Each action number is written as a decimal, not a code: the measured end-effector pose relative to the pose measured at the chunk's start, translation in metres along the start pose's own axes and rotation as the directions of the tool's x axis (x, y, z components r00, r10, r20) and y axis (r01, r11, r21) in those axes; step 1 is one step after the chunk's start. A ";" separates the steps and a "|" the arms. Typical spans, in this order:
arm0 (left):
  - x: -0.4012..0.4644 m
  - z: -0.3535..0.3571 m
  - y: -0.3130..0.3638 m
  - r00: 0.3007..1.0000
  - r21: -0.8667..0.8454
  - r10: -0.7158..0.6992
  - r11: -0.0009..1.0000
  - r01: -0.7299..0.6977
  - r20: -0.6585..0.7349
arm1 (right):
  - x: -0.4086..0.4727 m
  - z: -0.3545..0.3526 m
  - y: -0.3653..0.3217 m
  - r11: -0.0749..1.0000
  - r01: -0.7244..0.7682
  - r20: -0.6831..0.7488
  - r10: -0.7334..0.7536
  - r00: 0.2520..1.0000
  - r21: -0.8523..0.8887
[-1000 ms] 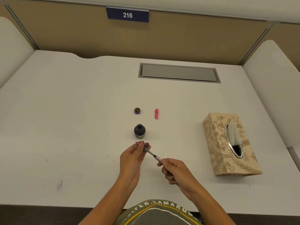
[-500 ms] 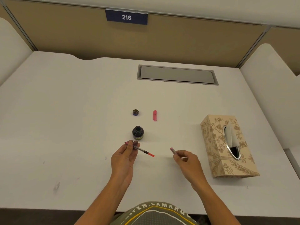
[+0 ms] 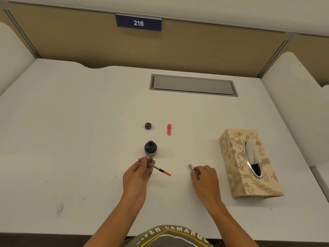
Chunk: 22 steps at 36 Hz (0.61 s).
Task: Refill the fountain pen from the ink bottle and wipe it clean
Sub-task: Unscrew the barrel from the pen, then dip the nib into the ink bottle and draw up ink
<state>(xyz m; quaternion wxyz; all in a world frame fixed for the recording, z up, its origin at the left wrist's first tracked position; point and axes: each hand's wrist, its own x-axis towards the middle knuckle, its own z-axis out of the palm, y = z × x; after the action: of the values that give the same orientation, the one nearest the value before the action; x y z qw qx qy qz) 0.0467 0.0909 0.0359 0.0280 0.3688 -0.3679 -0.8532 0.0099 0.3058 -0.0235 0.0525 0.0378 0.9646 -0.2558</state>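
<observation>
Head view, looking down on a white, matte worktop [image 3: 71, 139] with a few grey scuffs near its left front. Writing first: a dark blue plate [image 3: 138, 23] on the tan partition reads "216" in white; the olive shirt [image 3: 170, 237] at the bottom edge carries pale capitals, partly cut off, "…TEN·LAMARU…". The ink bottle's label is too small to read. The ink bottle [image 3: 150, 148] stands upright and uncapped near the middle, squat, round, dark glass with a yellowish band low on its side. Its small round cap [image 3: 148, 126] lies behind it, apart; just right of that lies a pink plastic pen cap [image 3: 169, 129] with a clip. The left hand [image 3: 138, 177], just in front of the bottle, pinches the pen's front section [image 3: 154, 167] between thumb and fingertips: nib end poking up-left past the fingers, a clear slim tube with a dark collar and an orange-red end pointing down-right, free of the worktop or not, I cannot tell. The right hand [image 3: 204, 180], well apart from the left, has its fingers curled round the pinkish metallic barrel [image 3: 192, 168], of which only a short stub shows. To the right sits a rectangular tissue box [image 3: 249, 168], beige with a tan floral print, a white tissue standing out of its oval chrome-rimmed slot. A grey rectangular hatch [image 3: 193, 85] is set flush in the worktop at the back.
</observation>
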 end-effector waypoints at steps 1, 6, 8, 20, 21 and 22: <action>-0.001 -0.001 -0.001 1.000 0.002 -0.008 1.000 0.008 0.000 | -0.002 0.001 0.001 1.000 -0.002 -0.006 0.002 1.000 0.005; -0.002 0.000 -0.005 0.999 0.007 -0.032 0.999 0.032 0.010 | -0.004 0.003 0.001 0.999 -0.006 -0.027 0.008 1.000 0.041; -0.002 -0.001 -0.005 0.999 0.011 -0.035 0.999 0.034 0.021 | -0.004 0.003 0.001 0.999 -0.011 -0.021 0.012 1.000 0.044; -0.002 0.006 -0.006 0.998 0.003 -0.038 0.999 0.038 0.042 | -0.006 0.005 0.004 0.996 -0.038 0.000 0.038 0.999 0.079; -0.002 0.006 -0.006 0.998 0.002 -0.037 0.999 0.037 0.042 | -0.006 0.004 0.004 0.996 -0.043 0.006 0.043 0.999 0.083; -0.002 0.007 -0.006 0.998 0.001 -0.037 0.999 0.037 0.041 | -0.006 0.002 0.003 0.995 -0.046 0.009 0.045 0.999 0.091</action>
<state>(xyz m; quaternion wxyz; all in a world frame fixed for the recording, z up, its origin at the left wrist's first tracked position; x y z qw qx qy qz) 0.0453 0.1004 0.0365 0.0046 0.3578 -0.3617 -0.8609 0.0164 0.3073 -0.0262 0.0599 0.0612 0.9506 -0.2983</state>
